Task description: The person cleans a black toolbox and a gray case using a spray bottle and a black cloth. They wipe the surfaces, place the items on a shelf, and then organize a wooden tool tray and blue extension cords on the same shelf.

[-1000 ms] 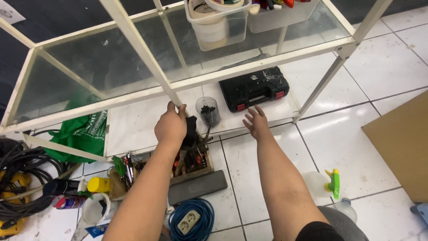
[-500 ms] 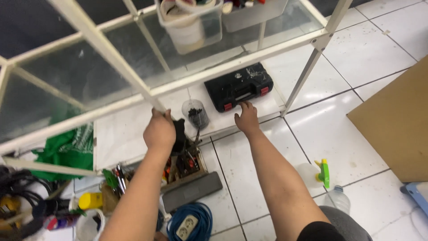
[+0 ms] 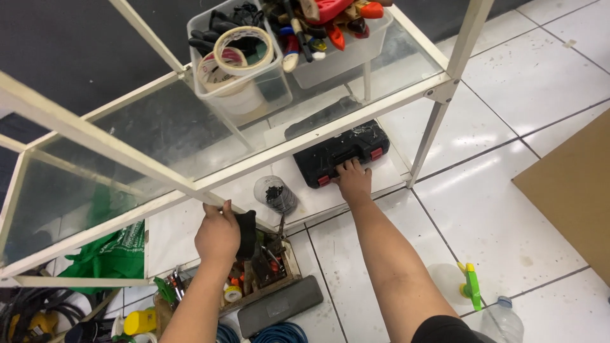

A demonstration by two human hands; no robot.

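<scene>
Head view: right hand (image 3: 353,182) has reached the black case (image 3: 343,152), fingers spread; left hand (image 3: 217,234) still grips the shelf frame (image 3: 190,187)

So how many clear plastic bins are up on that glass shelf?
2: one bin with tape rolls at the shelf's back, another bin of tools to its right. Others may sit out of frame.

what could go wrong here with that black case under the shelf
The right hand touches only the near edge of the black case, so it may snag on the frame leg. The clear jar of screws stands close beside it and could tip. The left hand grips the glass shelf's rail, loading it.
</scene>
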